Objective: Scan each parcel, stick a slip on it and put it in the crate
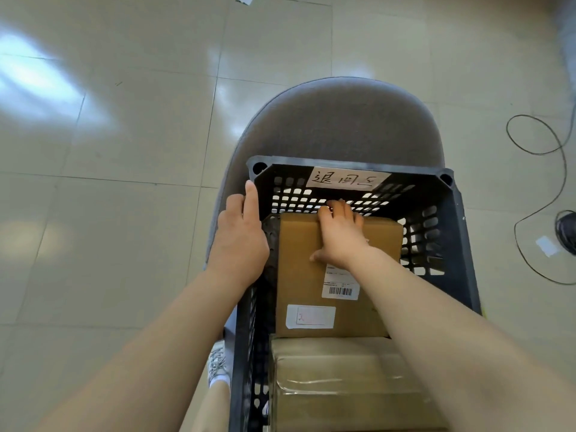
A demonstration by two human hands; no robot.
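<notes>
A dark slotted plastic crate (458,232) sits on a grey chair. Inside it lies a brown cardboard parcel (299,275) with a white barcode label (341,288) and a small white slip (310,316) stuck near its close edge. My right hand (341,235) rests on the parcel's far end, with the fingers curled over the far edge and the thumb on top. My left hand (240,241) lies against the crate's left rim from outside, its thumb along the top edge. A second, taped parcel (343,385) lies in the near part of the crate.
A handwritten paper label (346,179) is taped to the crate's far wall. The grey chair seat (330,126) stands on a tiled floor. A thin black cable (542,151) loops over the floor at the right. My shoe (216,366) shows beside the crate.
</notes>
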